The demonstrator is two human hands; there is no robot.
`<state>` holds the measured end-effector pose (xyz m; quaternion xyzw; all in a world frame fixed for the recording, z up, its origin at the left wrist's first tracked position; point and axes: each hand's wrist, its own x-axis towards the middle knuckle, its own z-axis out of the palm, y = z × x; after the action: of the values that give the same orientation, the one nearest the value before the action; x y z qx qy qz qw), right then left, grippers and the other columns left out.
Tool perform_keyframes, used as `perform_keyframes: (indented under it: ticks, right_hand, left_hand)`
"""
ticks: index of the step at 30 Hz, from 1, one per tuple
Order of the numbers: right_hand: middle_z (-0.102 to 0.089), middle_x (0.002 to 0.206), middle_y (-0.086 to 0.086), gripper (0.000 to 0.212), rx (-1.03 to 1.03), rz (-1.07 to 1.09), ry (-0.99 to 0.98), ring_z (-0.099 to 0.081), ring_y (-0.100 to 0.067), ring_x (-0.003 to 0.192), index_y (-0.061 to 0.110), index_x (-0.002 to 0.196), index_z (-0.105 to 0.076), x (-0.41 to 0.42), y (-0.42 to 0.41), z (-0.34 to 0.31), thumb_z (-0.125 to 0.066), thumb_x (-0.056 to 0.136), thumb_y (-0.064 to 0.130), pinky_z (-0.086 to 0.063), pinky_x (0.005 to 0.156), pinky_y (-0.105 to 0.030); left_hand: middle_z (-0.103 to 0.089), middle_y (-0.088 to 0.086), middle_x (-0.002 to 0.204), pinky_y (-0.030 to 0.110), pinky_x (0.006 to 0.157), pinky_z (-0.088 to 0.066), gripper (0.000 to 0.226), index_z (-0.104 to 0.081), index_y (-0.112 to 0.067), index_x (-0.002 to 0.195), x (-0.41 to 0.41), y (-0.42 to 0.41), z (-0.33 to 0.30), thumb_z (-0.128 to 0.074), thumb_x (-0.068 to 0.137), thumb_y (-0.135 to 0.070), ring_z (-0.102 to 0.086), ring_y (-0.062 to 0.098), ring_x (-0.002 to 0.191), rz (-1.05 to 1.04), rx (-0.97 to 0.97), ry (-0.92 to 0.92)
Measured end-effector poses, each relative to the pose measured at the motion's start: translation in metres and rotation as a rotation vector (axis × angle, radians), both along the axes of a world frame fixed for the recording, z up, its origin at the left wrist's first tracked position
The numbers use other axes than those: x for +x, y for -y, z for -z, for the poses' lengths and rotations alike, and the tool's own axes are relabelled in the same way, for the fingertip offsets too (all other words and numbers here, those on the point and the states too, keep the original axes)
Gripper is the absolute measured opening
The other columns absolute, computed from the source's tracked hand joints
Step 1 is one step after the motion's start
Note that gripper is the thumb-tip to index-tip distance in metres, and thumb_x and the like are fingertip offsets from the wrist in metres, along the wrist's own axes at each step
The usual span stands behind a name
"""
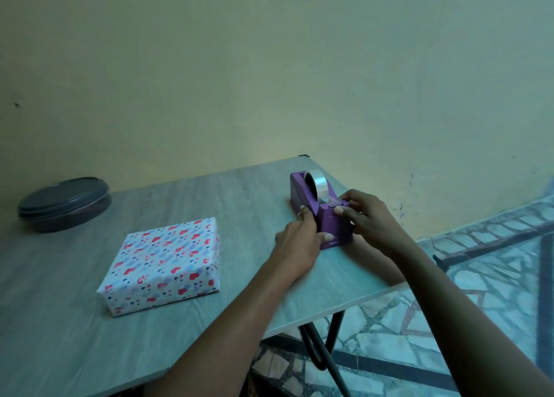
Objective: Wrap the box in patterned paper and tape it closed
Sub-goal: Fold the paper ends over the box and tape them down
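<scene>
Matt wood-grain table [60,321] — glossy tape [320,183]

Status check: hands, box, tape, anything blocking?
Left hand steadies purple tape dispenser; right hand pinches tape at its cutter. Wrapped box untouched, left of hands. Nothing in between.

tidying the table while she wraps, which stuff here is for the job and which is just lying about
For the job:
wrapped box
purple tape dispenser, steadied by the left hand
clear tape roll, its end pinched at the cutter by the right hand

Lying about:
dark round lidded container
</scene>
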<state>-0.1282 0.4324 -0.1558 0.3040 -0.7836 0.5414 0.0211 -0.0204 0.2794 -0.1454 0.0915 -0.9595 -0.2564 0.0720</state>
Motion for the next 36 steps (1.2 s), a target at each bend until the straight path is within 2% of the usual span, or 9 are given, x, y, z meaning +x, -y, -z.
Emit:
perform_keyframes:
  ticks: [4, 8, 17, 19, 22, 25, 28, 32, 36]
  right_hand:
    - [-0.072, 0.082, -0.005, 0.016, -0.031, 0.019, 0.023, -0.056, -0.019, 0.069, 0.029, 0.092, -0.066, -0.005, -0.031, -0.005, -0.067, 0.088, 0.044, -0.047, 0.065, -0.04]
    - [-0.071, 0.088, -0.019, 0.005, -0.026, -0.015, 0.062, -0.053, -0.023, 0.071, 0.023, 0.094, -0.067, -0.012, -0.049, -0.006, -0.067, 0.099, 0.025, -0.046, 0.066, -0.044]
    - [-0.076, 0.092, -0.009, 0.008, 0.0, 0.002, 0.022, -0.066, -0.027, 0.082, 0.023, 0.1, -0.069, -0.014, -0.055, -0.003, -0.068, 0.098, 0.031, -0.056, 0.073, -0.055]
    - [-0.077, 0.103, 0.0, 0.018, 0.069, 0.077, -0.077, -0.071, -0.02, 0.097, 0.02, 0.11, -0.071, -0.008, -0.054, -0.002, -0.073, 0.095, 0.03, -0.058, 0.084, -0.045]
    - [-0.07, 0.13, -0.003, 0.035, 0.065, 0.211, -0.289, -0.064, -0.019, 0.122, 0.012, 0.122, -0.069, 0.002, -0.051, -0.001, -0.08, 0.089, 0.017, -0.054, 0.101, -0.04]
    - [-0.068, 0.13, -0.012, 0.03, 0.036, 0.313, -0.59, -0.064, -0.026, 0.12, 0.004, 0.115, -0.07, 0.022, -0.037, -0.007, -0.077, 0.086, 0.009, -0.049, 0.101, -0.032]
    - [-0.069, 0.122, -0.012, 0.027, -0.031, 0.337, -0.671, -0.066, -0.027, 0.112, 0.003, 0.112, -0.07, 0.046, -0.015, -0.012, -0.073, 0.085, 0.001, -0.049, 0.095, -0.029]
    - [-0.069, 0.111, -0.005, 0.024, -0.077, 0.207, -0.571, -0.066, -0.016, 0.098, 0.008, 0.112, -0.069, 0.085, 0.03, -0.014, -0.073, 0.089, 0.003, -0.057, 0.083, -0.034]
    - [-0.07, 0.111, 0.0, 0.028, -0.102, 0.046, -0.397, -0.069, -0.012, 0.098, 0.011, 0.117, -0.066, 0.126, 0.087, -0.007, -0.073, 0.09, 0.007, -0.062, 0.078, -0.035]
  left_hand:
    - [-0.041, 0.022, 0.154, 0.058, 0.113, -0.036, 0.079, -0.008, -0.01, 0.162, -0.013, -0.028, -0.001, -0.05, 0.105, -0.045, -0.045, 0.041, 0.135, 0.024, -0.043, 0.021]
    - [-0.042, 0.02, 0.155, 0.065, 0.111, -0.033, 0.082, -0.009, -0.005, 0.161, -0.027, -0.044, 0.008, -0.049, 0.104, -0.049, -0.045, 0.04, 0.137, 0.018, -0.097, 0.011]
    - [-0.038, 0.019, 0.159, 0.066, 0.113, -0.03, 0.085, -0.006, -0.005, 0.162, -0.032, -0.047, 0.012, -0.048, 0.104, -0.051, -0.041, 0.039, 0.141, 0.015, -0.123, 0.018]
    - [-0.043, 0.018, 0.155, 0.061, 0.113, -0.035, 0.083, -0.011, -0.007, 0.162, -0.026, -0.043, 0.01, -0.053, 0.103, -0.049, -0.044, 0.037, 0.139, 0.023, -0.076, -0.004]
    - [-0.055, 0.009, 0.143, 0.047, 0.106, -0.046, 0.057, -0.044, -0.015, 0.145, -0.018, -0.033, 0.005, -0.064, 0.099, -0.04, -0.051, 0.031, 0.133, 0.044, 0.004, -0.126]
    - [-0.056, 0.006, 0.143, 0.041, 0.108, -0.045, 0.047, -0.054, -0.013, 0.141, 0.005, -0.017, -0.006, -0.064, 0.099, -0.032, -0.051, 0.026, 0.133, 0.013, -0.015, -0.269]
    - [-0.062, 0.005, 0.136, 0.042, 0.103, -0.049, 0.039, -0.061, -0.012, 0.134, 0.034, 0.007, -0.014, -0.064, 0.097, -0.025, -0.057, 0.025, 0.125, -0.025, -0.013, -0.405]
    - [-0.068, 0.001, 0.121, 0.039, 0.095, -0.053, 0.025, -0.068, -0.012, 0.116, 0.076, 0.047, -0.018, -0.065, 0.092, -0.016, -0.065, 0.023, 0.111, -0.062, -0.09, -0.578]
    - [-0.067, 0.004, 0.127, 0.036, 0.099, -0.051, 0.026, -0.069, -0.012, 0.114, 0.125, 0.1, -0.022, -0.067, 0.088, -0.012, -0.062, 0.024, 0.119, -0.204, -0.22, -0.615]
